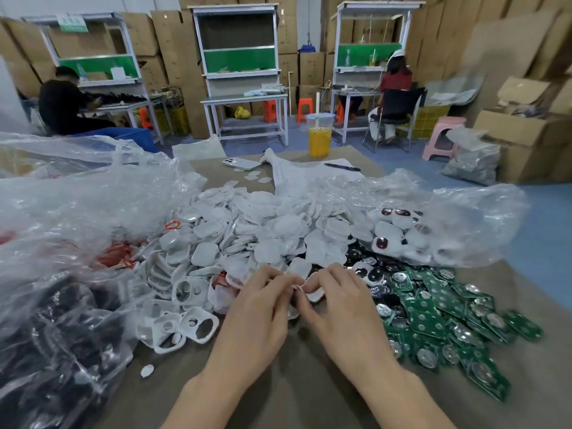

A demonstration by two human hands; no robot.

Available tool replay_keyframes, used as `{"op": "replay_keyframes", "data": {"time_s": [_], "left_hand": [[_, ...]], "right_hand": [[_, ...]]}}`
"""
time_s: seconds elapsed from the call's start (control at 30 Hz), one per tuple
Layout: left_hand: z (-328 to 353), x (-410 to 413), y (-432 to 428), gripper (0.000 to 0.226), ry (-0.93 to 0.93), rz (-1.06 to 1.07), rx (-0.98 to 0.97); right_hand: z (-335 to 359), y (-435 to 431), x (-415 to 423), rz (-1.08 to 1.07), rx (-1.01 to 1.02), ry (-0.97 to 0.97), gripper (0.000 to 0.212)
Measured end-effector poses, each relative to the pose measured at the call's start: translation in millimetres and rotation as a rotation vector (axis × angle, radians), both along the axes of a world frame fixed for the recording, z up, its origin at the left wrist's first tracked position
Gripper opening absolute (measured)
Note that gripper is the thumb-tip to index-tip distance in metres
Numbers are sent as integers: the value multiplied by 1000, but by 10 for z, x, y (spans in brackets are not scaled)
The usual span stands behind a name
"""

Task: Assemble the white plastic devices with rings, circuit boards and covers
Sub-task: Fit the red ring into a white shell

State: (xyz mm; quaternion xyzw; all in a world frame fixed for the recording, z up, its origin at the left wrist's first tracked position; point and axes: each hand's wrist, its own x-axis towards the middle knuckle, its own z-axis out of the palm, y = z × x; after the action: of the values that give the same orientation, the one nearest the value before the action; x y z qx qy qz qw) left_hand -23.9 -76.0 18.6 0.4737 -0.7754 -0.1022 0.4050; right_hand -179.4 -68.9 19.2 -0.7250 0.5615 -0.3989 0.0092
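L hand [257,308] & R hand [342,305]: fingertips of both pinch one small white part [315,294], at near edge of white-shell heap [247,236]. Step, prob.: pressing pieces together. Next move likely calls for circuit boards [448,314], right of heap.

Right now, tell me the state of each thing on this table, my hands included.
left hand: pinches the small white part.
right hand: pinches the same part.
small white part: held between both hands.
white covers: loose heap.
circuit boards: loose heap.
drink cup: upright, lidded, partly full.
phone: lying face down.
pen: lying flat.
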Motion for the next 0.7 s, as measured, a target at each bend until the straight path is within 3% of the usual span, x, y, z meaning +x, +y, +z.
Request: {"op": "replay_keyframes", "data": {"time_s": [0.1,0.23,0.33,0.43,0.57,0.7], "left_hand": [[-42,-6,169,25,29,-114,85],[-127,-39,329,22,-68,-94,89],[-132,-50,334,17,-93,-20,80],[-149,-57,315,13,-102,4,92],[-142,-71,333,12,90,38,119],[-118,-31,312,19,242,216,113]], "right_hand": [[-11,272,-51,-88,-69,65,23],[-37,476,-213,-305,-131,112,15],[-54,546,-345,-493,-3,108,30],[-51,560,-371,-493,165,124,36],[-77,517,-359,-458,272,178,39],[-101,495,-378,-431,339,238,48]]}}
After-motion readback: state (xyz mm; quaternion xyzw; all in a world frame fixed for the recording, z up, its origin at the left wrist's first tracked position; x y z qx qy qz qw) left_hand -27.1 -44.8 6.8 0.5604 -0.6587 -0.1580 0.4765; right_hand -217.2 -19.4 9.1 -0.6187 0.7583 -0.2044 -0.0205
